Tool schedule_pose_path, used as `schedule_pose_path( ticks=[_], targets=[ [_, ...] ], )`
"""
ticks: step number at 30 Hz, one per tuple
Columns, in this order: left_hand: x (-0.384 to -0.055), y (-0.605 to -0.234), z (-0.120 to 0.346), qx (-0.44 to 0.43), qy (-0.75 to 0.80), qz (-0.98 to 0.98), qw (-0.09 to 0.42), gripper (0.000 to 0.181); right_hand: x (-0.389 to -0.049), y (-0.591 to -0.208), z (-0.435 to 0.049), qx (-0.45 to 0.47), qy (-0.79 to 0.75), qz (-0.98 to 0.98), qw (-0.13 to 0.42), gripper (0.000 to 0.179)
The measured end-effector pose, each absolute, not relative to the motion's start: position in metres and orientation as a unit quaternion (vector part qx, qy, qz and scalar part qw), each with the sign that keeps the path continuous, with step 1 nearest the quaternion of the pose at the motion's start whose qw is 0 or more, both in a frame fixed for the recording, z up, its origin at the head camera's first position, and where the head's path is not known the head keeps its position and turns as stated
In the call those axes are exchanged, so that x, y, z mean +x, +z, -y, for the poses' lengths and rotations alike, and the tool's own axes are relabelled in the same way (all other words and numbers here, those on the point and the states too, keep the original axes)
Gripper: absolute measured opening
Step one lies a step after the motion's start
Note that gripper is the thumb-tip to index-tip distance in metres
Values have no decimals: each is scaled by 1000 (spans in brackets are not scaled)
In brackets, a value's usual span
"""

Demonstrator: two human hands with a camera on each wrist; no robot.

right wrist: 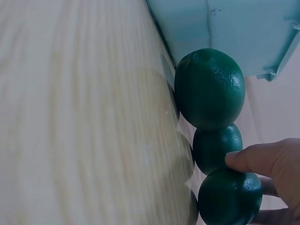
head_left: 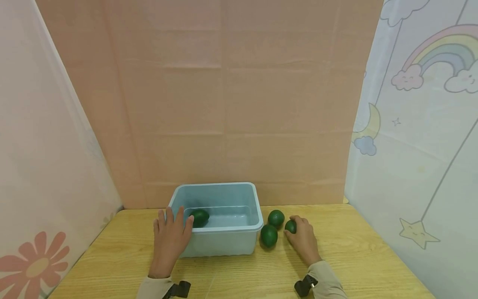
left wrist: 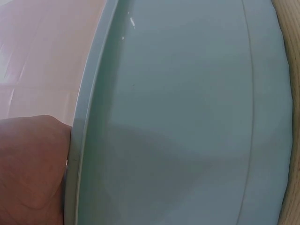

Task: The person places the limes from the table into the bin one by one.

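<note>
My right hand (head_left: pixel 304 241) holds a glossy dark green avocado (head_left: pixel 290 226) between thumb and fingers, low over the table right of the bin. In the right wrist view the thumb (right wrist: pixel 255 158) lies on top of this avocado, with fingers behind it. Two more avocados, one nearer (head_left: pixel 269 236) and one farther (head_left: pixel 276 218), sit between that hand and the bin. My left hand (head_left: pixel 171 237) has its fingers spread and straight over the near left rim of the light blue plastic bin (head_left: pixel 224 243). Inside, another avocado (head_left: pixel 200 217) lies at the left, partly hidden by the left hand.
The bin stands on a wooden table (head_left: pixel 354 253) close to the back edge. A tan cloth backdrop (head_left: pixel 231 104) hangs behind it. Patterned curtains flank the table, with a flower on the left one (head_left: pixel 37 265) and a rainbow on the right one (head_left: pixel 422 166).
</note>
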State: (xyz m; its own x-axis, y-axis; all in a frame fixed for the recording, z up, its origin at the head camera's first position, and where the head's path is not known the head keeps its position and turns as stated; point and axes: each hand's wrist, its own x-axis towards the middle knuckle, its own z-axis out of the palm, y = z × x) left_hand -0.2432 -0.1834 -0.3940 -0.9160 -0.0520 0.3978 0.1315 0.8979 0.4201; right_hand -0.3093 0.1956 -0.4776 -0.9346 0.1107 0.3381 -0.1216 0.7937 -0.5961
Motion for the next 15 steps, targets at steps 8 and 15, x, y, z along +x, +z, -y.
schedule_pose_path(
  ticks=[8,15],
  targets=[
    [-242,-392,183,-24,-224,952,205,54,-308,-478,-197,10,325,931,163,56],
    [-243,-394,185,-23,-225,953,202,55,-310,-478,-199,13,329,930,162,56]
  ],
)
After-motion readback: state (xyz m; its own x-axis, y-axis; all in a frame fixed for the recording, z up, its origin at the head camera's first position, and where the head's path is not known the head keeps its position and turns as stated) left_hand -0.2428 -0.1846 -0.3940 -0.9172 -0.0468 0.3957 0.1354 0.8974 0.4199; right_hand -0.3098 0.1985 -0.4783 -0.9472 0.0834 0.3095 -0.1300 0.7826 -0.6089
